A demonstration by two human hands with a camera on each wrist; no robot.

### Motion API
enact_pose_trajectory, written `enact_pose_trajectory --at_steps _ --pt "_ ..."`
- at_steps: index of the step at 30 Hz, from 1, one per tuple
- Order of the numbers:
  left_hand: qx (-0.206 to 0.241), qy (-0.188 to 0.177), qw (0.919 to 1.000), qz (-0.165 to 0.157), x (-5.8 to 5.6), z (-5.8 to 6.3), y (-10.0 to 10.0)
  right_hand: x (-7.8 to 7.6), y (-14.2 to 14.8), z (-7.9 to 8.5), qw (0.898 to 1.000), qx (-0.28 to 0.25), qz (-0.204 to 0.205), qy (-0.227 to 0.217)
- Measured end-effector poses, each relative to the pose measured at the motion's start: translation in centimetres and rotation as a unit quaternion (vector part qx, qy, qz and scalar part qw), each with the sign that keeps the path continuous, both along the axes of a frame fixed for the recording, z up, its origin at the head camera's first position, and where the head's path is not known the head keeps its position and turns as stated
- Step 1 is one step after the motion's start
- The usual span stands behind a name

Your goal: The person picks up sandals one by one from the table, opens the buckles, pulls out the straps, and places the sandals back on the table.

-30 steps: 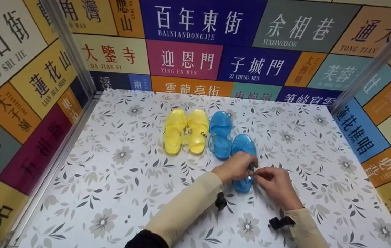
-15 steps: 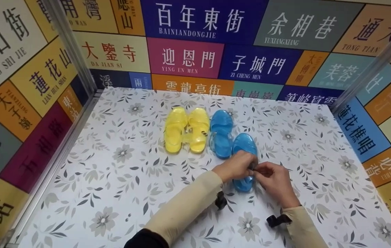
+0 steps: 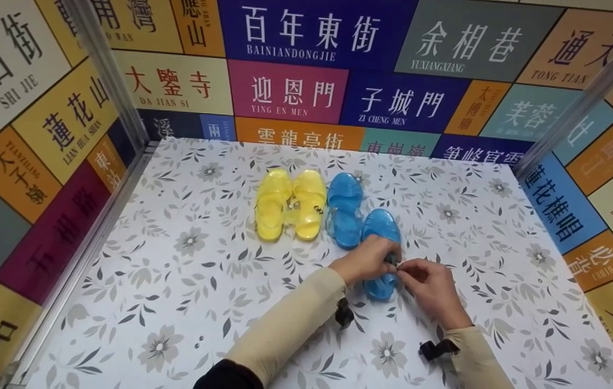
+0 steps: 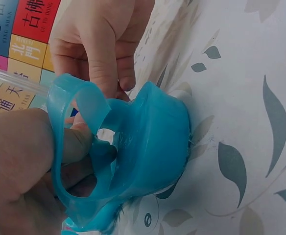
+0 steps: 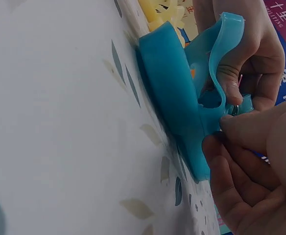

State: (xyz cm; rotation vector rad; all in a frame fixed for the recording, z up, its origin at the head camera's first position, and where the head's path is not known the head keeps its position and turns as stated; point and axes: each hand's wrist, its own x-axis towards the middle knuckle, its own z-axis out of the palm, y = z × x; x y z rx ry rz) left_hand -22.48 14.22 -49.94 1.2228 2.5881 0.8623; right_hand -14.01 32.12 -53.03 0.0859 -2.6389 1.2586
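A blue jelly sandal lies on the patterned surface, its heel toward me, and both hands are at its ankle strap. My left hand reaches over from the left, thumb and fingers gripping the strap near a small metal buckle. From the right, my right hand pinches at the same fastening with thumb and forefinger; what lies between those fingertips is mostly hidden. The other blue sandal stands just left and farther back.
Two yellow sandals stand side by side left of the blue ones. Panels with street names, such as a dark blue one, wall in the back and sides of the white flowered surface. A metal frame post rises at the left corner.
The right fingers have shifted slightly at the strap. The left hand stays on the sandal, and the sandals keep their places; the head view moves a little.
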Motion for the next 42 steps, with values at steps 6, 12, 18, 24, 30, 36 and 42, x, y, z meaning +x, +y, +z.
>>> enact_pose_trajectory --at_steps 6,12,18,24,30,36,42 --pt "0.009 -0.008 0.9999 -0.002 0.1 -0.1 0.1 -0.2 0.0 0.1 1.000 -0.023 -0.006 0.000" --pt "0.008 -0.008 0.9999 -0.001 0.1 -0.1 0.2 -0.2 -0.1 0.1 0.999 -0.037 -0.005 0.006" --pt "0.007 -0.019 0.9998 0.006 0.1 0.2 0.2 -0.2 -0.2 -0.1 0.998 -0.051 -0.008 0.028" --pt "0.025 -0.030 0.9992 0.012 0.1 0.2 0.3 -0.4 -0.1 -0.4 0.997 -0.074 -0.006 0.028" --pt "0.023 -0.039 0.9989 0.009 -0.2 0.2 0.0 -0.4 0.2 -0.6 0.997 -0.074 -0.003 0.020" --pt "0.000 -0.031 0.9994 -0.014 -0.6 0.7 -0.3 -0.4 0.4 -0.6 0.999 -0.029 0.013 0.030" --pt "-0.006 -0.019 0.9992 -0.035 -0.4 0.8 -0.2 -0.1 0.7 -1.0 0.998 0.017 0.029 0.062"
